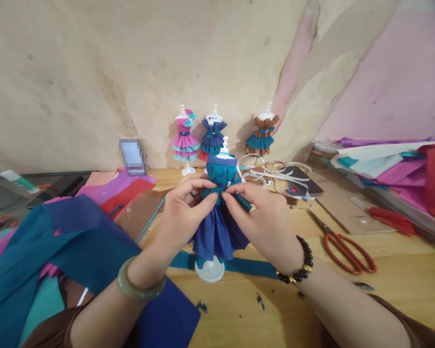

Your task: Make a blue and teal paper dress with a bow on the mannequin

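In the middle stands a small white mannequin wearing a doll dress with a gathered teal top and a pleated blue skirt. Both hands meet at its waist. My left hand pinches the teal material there between thumb and fingers. From the other side my right hand does the same, thumb and forefinger closed on the waist. A teal bow with a small pearl-like bead shows just above the fingertips. The mannequin's round white base rests on a teal strip.
Three dressed mannequins line the wall. Orange-handled scissors lie right, near cardboard. White ribbon is tangled behind. Coloured sheets pile left, beside a propped phone. Dark scraps dot the front table.
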{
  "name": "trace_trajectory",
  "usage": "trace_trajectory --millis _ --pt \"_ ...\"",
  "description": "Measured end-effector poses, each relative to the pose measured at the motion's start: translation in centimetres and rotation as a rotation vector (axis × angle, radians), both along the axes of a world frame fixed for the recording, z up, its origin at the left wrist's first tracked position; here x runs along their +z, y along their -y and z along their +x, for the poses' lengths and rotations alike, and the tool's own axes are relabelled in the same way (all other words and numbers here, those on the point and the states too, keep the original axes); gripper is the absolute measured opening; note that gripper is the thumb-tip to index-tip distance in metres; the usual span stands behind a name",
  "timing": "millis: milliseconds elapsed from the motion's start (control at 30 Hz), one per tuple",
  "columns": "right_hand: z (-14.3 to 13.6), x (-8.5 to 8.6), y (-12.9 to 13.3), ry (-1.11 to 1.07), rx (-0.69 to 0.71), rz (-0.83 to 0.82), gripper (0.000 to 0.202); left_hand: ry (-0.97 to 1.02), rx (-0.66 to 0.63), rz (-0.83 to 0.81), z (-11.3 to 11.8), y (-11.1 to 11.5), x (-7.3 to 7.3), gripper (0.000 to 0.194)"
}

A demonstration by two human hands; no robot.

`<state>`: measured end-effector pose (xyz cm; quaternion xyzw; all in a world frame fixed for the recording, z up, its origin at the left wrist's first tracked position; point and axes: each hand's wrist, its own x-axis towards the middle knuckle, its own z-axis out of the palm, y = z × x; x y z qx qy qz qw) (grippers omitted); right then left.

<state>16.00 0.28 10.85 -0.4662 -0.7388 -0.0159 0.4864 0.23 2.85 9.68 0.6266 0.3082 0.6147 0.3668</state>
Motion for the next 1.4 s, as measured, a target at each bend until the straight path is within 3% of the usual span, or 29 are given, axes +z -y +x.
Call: trace_trajectory --millis 300,667,967,1167,1400 --pt "-0.11 0.00 0.09 -0.005 0.004 0.000 0.009 0.130 -0.034 -0.093 0.51 0.14 0.28 0.033" --pt "-0.33 -0.01 0.21 -0.001 0.061 -0.049 0.012 0.126 -0.003 -0.102 -0.09 -0.44 0.06 0.036" --pt "-0.23 0.09 0.22 -0.141 0.102 -0.144 0.005 0.154 0.007 -0.066 0.25 -0.38 0.51 0.035" --pt "0.14 0.48 0.24 -0.087 0.108 -0.135 0.012 0.145 0.028 -0.075 0.03 -0.48 0.29 0.036" --pt "0.28 0.70 -0.03 -0.144 0.221 -0.076 0.010 0.127 0.027 -0.074 0.00 -0.42 0.38 0.038"
